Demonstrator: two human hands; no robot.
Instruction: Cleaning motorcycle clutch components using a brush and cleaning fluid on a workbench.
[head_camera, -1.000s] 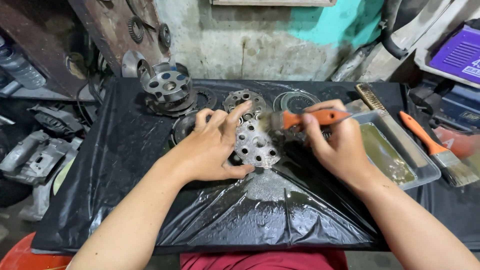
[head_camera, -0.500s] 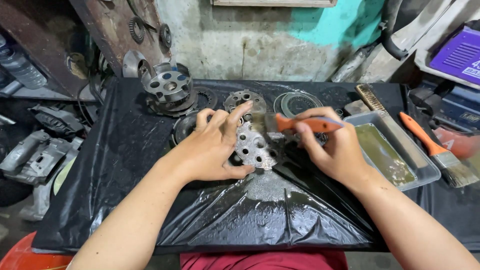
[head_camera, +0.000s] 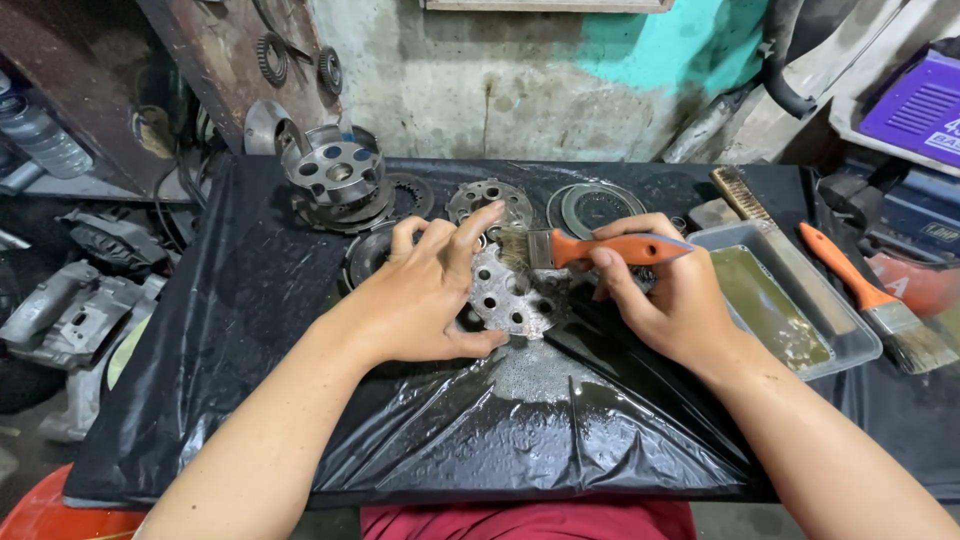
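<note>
Centrally on the bench (head_camera: 200, 330), which is draped in black plastic sheet (head_camera: 480, 440), lies a round perforated metal plate (head_camera: 510, 290), wet and grey. The left hand (head_camera: 430, 295) is spread over the plate's left side, fingers splayed and thumb hooked at the near edge, pressing it flat so it does not slide on the slick plastic. The right hand (head_camera: 670, 300) is closed around the orange handle of a paintbrush (head_camera: 590, 248), held roughly level with the bristles pointing left and touching the plate's far edge, an angle that lets the bristles sweep across the holes. Just right of that hand sits a shallow grey tray (head_camera: 830, 330) holding yellowish liquid, near enough for dipping the brush. A second orange-handled brush (head_camera: 875, 300) lies right of the tray, and a wire brush (head_camera: 740, 192) rests at its far end. Far along the bench stand other round parts: a drum-shaped hub with holes (head_camera: 335, 180), a toothed disc (head_camera: 487, 198) and a flat ring (head_camera: 597, 208), set apart from the wet working spot. Liquid pools on the plastic near the plate.
</note>
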